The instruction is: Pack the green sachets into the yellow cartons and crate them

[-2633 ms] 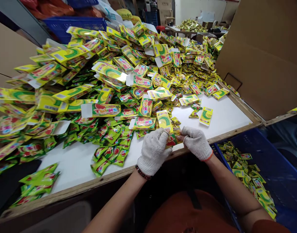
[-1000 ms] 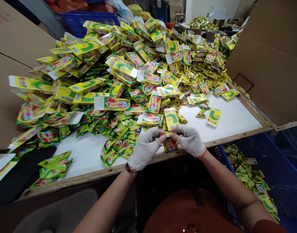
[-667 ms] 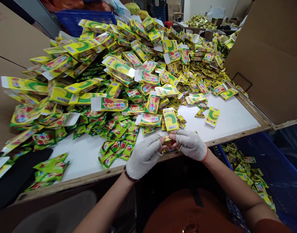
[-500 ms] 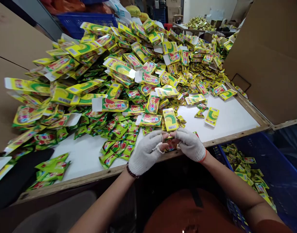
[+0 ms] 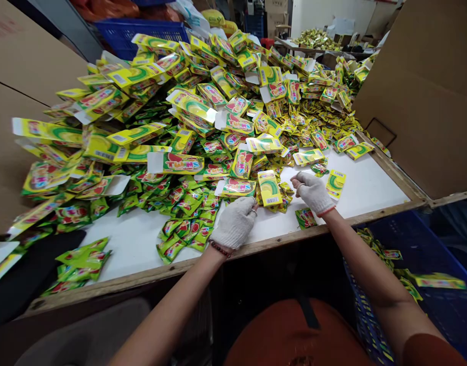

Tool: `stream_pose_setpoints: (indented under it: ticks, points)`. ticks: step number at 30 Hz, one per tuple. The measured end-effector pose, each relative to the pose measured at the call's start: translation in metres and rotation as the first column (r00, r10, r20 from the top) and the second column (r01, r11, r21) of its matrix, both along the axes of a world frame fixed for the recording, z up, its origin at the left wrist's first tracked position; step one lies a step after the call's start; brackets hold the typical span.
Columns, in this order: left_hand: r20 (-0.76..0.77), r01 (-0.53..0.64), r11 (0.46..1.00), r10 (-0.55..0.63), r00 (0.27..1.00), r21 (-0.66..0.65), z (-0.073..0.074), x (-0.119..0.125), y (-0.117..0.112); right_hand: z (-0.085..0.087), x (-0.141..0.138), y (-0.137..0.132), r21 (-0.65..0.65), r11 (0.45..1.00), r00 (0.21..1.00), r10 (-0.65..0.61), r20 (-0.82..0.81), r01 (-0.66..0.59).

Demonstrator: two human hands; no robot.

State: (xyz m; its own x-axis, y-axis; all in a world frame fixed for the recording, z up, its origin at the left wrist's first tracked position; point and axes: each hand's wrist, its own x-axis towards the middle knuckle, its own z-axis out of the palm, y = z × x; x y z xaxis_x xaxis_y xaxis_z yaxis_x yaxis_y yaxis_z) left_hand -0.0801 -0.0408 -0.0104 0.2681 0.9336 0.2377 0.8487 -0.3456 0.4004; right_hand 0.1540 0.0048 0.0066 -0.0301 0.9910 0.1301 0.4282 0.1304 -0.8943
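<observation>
My left hand, in a white knit glove with bare fingertips, rests at the table's front with its fingers curled in; anything inside them is hidden. Farther right, my gloved right hand hovers over the white tabletop, fingers loosely bent and no object showing in them. Between the hands a yellow candy box lies beside small yellow candy packets. A green and red packet is under my right wrist. Another yellow box lies right of that hand. Green candy packets are left of my left hand.
A large heap of boxes and packets covers the table's back. Cardboard walls stand at both sides. Below right is a blue crate with packets and a blurred yellow box. A wooden edge borders the table.
My hands have parted from the red-and-green item they were at together; the right moved right and up. A blurred yellow box now appears over the blue crate.
</observation>
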Motion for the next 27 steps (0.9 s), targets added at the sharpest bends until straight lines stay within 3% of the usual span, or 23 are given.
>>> stream_pose_setpoints:
  ticks: [2,4,6,8,12,15,18,20,23,25,27]
  points:
    - [-0.111,-0.074,0.997,0.073,0.991,0.001,0.003,0.008,0.003,-0.004,-0.005,0.018,0.029,1.000,0.945,-0.018,0.325,0.009]
    - [-0.185,-0.169,0.985,0.171,0.968,0.026,0.008,0.006,0.004,-0.007,-0.005,0.027,-0.009,1.000,0.856,0.020,0.517,-0.018]
    - [-0.210,-0.268,0.961,0.276,0.938,0.069,0.014,-0.006,0.004,-0.008,-0.004,0.027,-0.070,0.995,0.801,0.095,0.592,-0.066]
    - [-0.223,-0.361,0.926,0.378,0.899,0.114,0.020,-0.027,0.005,-0.010,-0.002,0.024,-0.101,0.992,0.796,0.124,0.592,-0.079]
    - [-0.341,-0.489,0.862,0.504,0.793,0.137,0.025,-0.064,0.011,-0.013,-0.002,0.017,-0.029,0.999,0.855,0.039,0.517,-0.028]
    - [-0.473,-0.459,0.888,0.413,0.779,0.020,0.025,-0.074,0.017,-0.016,-0.002,0.017,0.099,0.995,0.914,-0.025,0.405,-0.016]
    - [-0.520,-0.397,0.914,0.301,0.800,-0.082,0.025,-0.073,0.020,-0.018,0.000,0.018,0.168,0.986,0.984,-0.038,0.174,0.008]
    - [-0.529,-0.378,0.924,0.295,0.795,-0.054,0.025,-0.073,0.021,-0.018,0.001,0.016,0.130,0.991,1.000,0.029,-0.009,-0.027]
    - [-0.565,-0.276,0.961,0.227,0.793,-0.002,0.025,-0.079,0.026,-0.017,-0.002,0.007,0.007,0.992,0.959,0.126,-0.253,-0.128]
    - [-0.579,-0.208,0.976,0.136,0.804,-0.059,0.024,-0.085,0.033,-0.016,-0.006,0.001,-0.030,0.989,0.929,0.125,-0.348,-0.144]
    - [-0.556,-0.223,0.964,0.106,0.824,-0.147,0.026,-0.089,0.039,-0.016,-0.009,-0.004,-0.001,0.993,0.928,0.107,-0.356,-0.115]
